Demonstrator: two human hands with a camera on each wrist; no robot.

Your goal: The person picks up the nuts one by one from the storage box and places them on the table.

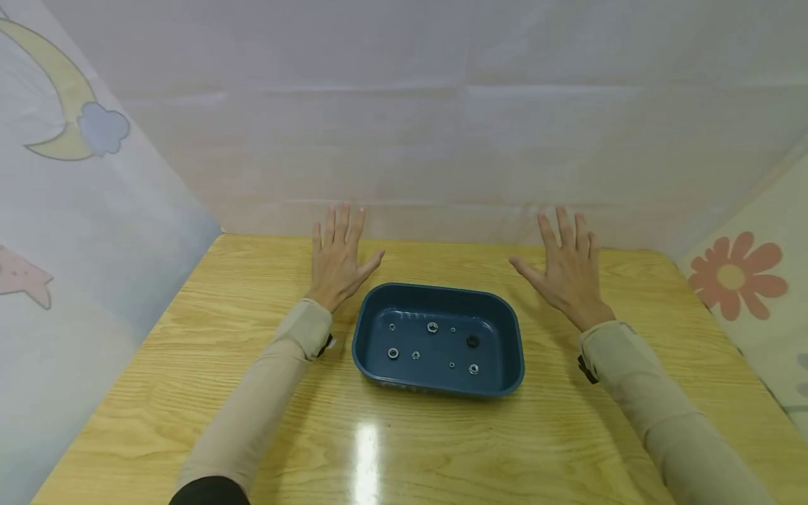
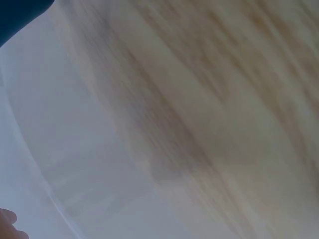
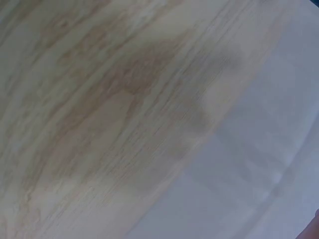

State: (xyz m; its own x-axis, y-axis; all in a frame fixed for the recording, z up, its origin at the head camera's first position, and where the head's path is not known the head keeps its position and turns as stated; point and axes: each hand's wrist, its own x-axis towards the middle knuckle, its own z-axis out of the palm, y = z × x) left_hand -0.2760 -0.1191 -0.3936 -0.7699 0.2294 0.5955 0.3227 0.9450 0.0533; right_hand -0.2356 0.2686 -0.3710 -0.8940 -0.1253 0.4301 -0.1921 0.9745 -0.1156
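Note:
A dark blue tray (image 1: 442,347) stands on the wooden table between the two hands. Spread over its floor are several small metal nuts of different sizes, among them a larger silver nut (image 1: 432,327), a round one (image 1: 393,353) and a black nut (image 1: 473,341). My left hand (image 1: 337,271) is held out past the tray's left far corner, fingers straight and thumb apart, holding nothing. To the right of the tray, my right hand (image 1: 570,275) is stretched out the same way with spread fingers and nothing in it. Each wrist view catches only a bit of fingertip at a lower corner.
The yellow wood-grain table (image 1: 252,301) ends at a pale sheet (image 1: 404,154) hanging behind it. Printed side sheets flank it, with a moon (image 1: 66,105) at left and a red flower (image 1: 735,277) at right. The tray's edge (image 2: 20,15) enters the left wrist view.

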